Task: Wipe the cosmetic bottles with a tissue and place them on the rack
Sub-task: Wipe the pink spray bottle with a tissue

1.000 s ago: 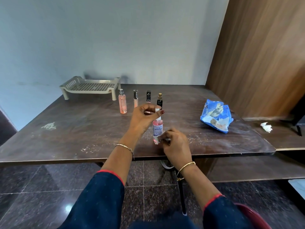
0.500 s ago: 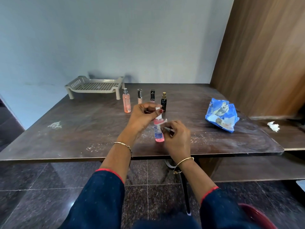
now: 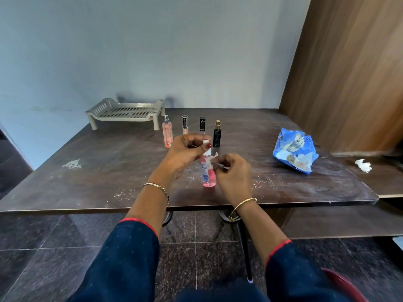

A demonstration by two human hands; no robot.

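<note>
My left hand [image 3: 185,153] grips the white cap of a pink bottle [image 3: 209,177] and holds it upright above the dark table [image 3: 98,171]. My right hand [image 3: 234,173] presses a small white tissue [image 3: 211,160] against the bottle's neck. Behind my hands stands a row of bottles: a peach spray bottle [image 3: 167,132], a slim tube with a black cap [image 3: 185,124], a black-capped bottle [image 3: 202,125] and a dark bottle with a gold top [image 3: 217,134]. The beige perforated rack [image 3: 128,112] sits at the back left with nothing on it.
A blue tissue packet [image 3: 294,150] lies on the table's right side. A crumpled white tissue [image 3: 363,165] rests on the lower side surface to the right. A wooden panel [image 3: 349,73] rises at the right. White dust marks the tabletop.
My right hand has slid the tissue up from the pink bottle's base to its neck. The left hand has kept hold of the cap.
</note>
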